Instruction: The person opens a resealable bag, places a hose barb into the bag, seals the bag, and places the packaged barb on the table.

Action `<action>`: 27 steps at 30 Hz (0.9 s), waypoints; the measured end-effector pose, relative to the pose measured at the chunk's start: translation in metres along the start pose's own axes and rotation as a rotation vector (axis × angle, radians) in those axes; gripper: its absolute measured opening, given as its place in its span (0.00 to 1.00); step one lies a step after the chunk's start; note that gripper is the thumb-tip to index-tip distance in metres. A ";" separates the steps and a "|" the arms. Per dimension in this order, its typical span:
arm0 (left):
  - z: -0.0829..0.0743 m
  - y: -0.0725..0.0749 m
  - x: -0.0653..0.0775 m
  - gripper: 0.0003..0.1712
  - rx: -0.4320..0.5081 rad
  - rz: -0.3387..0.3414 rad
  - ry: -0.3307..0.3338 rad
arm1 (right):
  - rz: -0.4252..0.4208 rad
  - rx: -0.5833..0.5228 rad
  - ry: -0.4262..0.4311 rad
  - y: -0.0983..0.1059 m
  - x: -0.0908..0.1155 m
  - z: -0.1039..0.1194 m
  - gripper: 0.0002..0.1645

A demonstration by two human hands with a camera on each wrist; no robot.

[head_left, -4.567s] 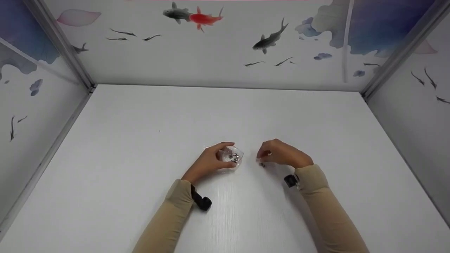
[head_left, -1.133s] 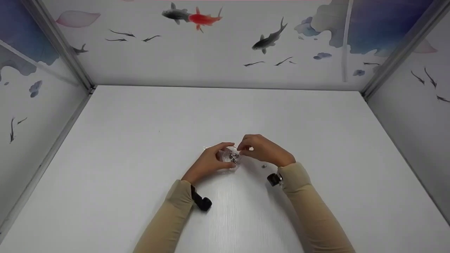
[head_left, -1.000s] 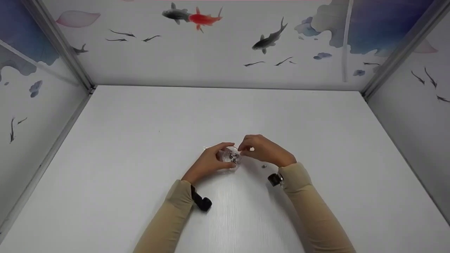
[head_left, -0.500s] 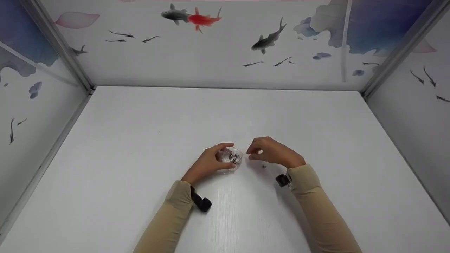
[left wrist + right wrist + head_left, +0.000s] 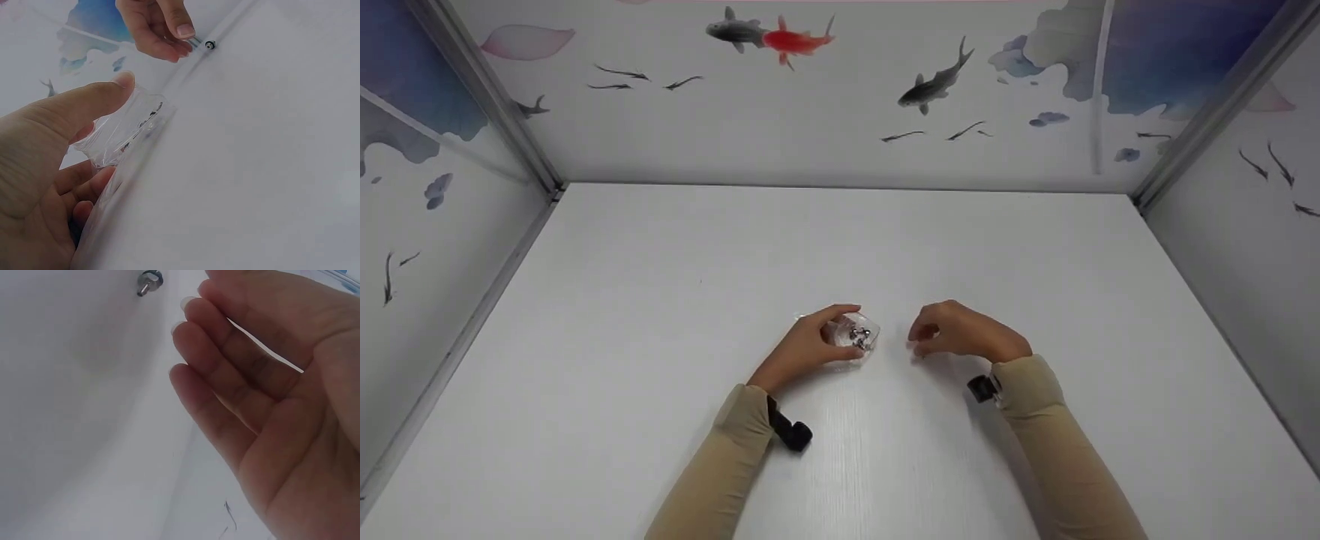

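Note:
My left hand (image 5: 806, 346) grips a clear plastic packet (image 5: 132, 126), its thumb on one side and fingers on the other. Several small shiny metal pieces (image 5: 859, 335) show inside it, like screws. To the right, my right hand (image 5: 964, 330) is low over the tabletop, fingers loosely bent. Just past its fingertips lies a small screw-like metal piece (image 5: 210, 45) with a dark ring, also visible at the top of the right wrist view (image 5: 149, 282). A small gap seems to separate them. In the head view the fingers hide this piece.
The white tabletop (image 5: 840, 247) spreads around both hands. Printed panels with fish stand at the back (image 5: 840, 112) and at both sides. Each wrist carries a small black camera, one on the left (image 5: 793, 435) and one on the right (image 5: 981, 388).
My right hand was at the packet's edge a second ago. It has since moved right and slightly down to the loose metal piece, covering it in the head view. My left hand stays put.

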State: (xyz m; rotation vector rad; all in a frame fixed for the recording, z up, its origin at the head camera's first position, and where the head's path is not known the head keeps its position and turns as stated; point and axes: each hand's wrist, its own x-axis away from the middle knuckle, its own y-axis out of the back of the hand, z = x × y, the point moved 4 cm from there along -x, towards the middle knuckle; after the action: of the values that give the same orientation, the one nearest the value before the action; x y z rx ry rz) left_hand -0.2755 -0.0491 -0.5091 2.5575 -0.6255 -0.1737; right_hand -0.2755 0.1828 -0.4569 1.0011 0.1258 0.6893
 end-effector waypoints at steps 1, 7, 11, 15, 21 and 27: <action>0.000 0.000 0.000 0.41 0.000 0.000 0.002 | 0.007 0.001 -0.010 0.000 0.000 -0.001 0.10; 0.000 0.001 0.002 0.41 0.000 0.002 0.002 | 0.032 0.010 -0.055 -0.003 0.003 -0.006 0.10; 0.000 0.001 0.001 0.41 0.011 0.003 -0.004 | 0.044 0.001 -0.070 -0.005 0.004 -0.010 0.09; -0.001 0.001 0.000 0.41 0.013 0.007 -0.003 | 0.049 -0.008 -0.079 -0.005 0.004 -0.012 0.09; 0.000 0.000 0.000 0.40 0.010 0.007 0.007 | 0.047 -0.011 -0.065 -0.006 0.004 -0.012 0.07; 0.000 0.000 0.000 0.40 0.010 0.005 -0.005 | 0.044 -0.009 -0.011 -0.006 0.004 -0.009 0.06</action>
State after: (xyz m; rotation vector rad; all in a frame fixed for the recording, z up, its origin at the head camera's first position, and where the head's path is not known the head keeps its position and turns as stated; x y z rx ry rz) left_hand -0.2758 -0.0491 -0.5092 2.5656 -0.6358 -0.1753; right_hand -0.2735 0.1895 -0.4662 1.0015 0.0907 0.7239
